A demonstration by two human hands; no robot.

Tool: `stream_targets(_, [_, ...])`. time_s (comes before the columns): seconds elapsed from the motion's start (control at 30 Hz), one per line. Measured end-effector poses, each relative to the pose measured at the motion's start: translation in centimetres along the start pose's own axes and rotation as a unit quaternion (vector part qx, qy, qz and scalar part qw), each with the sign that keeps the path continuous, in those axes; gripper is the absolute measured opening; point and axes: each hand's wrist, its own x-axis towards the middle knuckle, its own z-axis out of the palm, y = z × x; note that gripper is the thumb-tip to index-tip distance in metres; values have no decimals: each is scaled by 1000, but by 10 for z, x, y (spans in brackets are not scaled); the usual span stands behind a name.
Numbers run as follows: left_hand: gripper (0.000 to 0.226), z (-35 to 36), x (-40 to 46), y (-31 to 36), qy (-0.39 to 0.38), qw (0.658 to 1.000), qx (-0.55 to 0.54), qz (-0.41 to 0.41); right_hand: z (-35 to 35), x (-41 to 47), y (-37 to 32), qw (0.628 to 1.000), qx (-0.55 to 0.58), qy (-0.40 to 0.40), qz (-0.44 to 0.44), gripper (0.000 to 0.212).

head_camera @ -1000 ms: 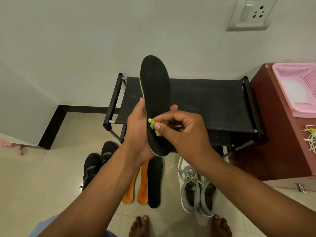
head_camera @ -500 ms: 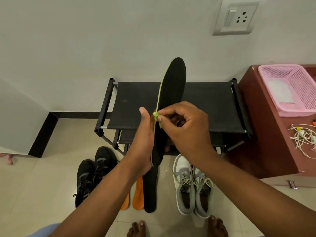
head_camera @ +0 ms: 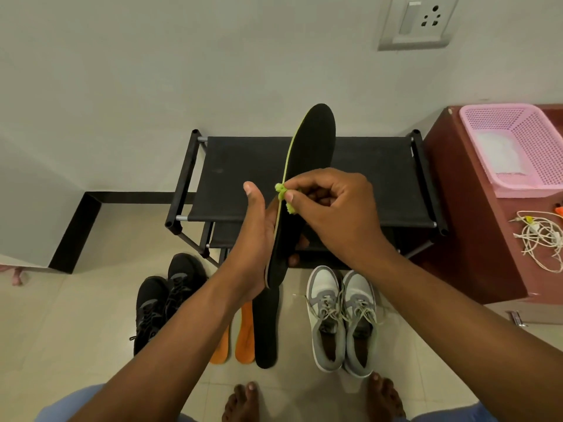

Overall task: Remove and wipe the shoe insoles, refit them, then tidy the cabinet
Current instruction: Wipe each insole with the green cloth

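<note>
Four insoles: two black (head_camera: 307, 166) (head_camera: 267, 327), two orange (head_camera: 245, 339) (head_camera: 221, 348). Two black sneakers (head_camera: 152, 309) (head_camera: 184, 275), two grey sneakers (head_camera: 324, 315) (head_camera: 359, 318).

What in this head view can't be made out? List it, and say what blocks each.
- Lower shelf of the shoe rack: hidden by its top shelf and both hands.
- Left hand fingers: mostly behind the held insole.
- Orange insoles: upper parts hidden by the left forearm.
- Pink basket: cut by the right edge.
- Green wad in the right hand: too small to identify.

Dim, even indoor light with soft shadows, sharp focus throughout, and wide-angle bending toward the edges.
</note>
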Motion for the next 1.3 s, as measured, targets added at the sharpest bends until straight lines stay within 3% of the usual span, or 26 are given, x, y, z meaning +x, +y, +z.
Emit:
stream_targets(0.17, [98,-12,0,9,30,992,-118,-41,15,-14,-6,995,50,-83,8,12])
stream_targets(0.47, [96,-36,3,21,24,965,-254,-52,24,-26,-16,973,114,-202,5,12])
stream_targets(0.67, [99,-26,1,17,13,969,-244,-37,26,-29,-15,988,86,-125,-17,8])
stream_targets(0.8, [103,-10,-3,8,-18,974,-218,-53,18,-23,-10,995,89,-36,28,8])
stream_targets(0.9, [87,-5,-4,4,-15,979,-196,-61,13,-16,-6,996,74,3,48,7])
stream_targets(0.97, [76,-5,-5,6,-11,978,-196,-65,14,-16,-7,997,67,-8,48,8])
stream_targets(1.13, [79,-17,-8,16,-11,967,-244,-75,20,-20,-10,994,71,-81,23,12])
stream_targets(1.3, [70,-34,-4,27,63,957,-280,-32,29,-32,-15,984,74,-160,-19,13])
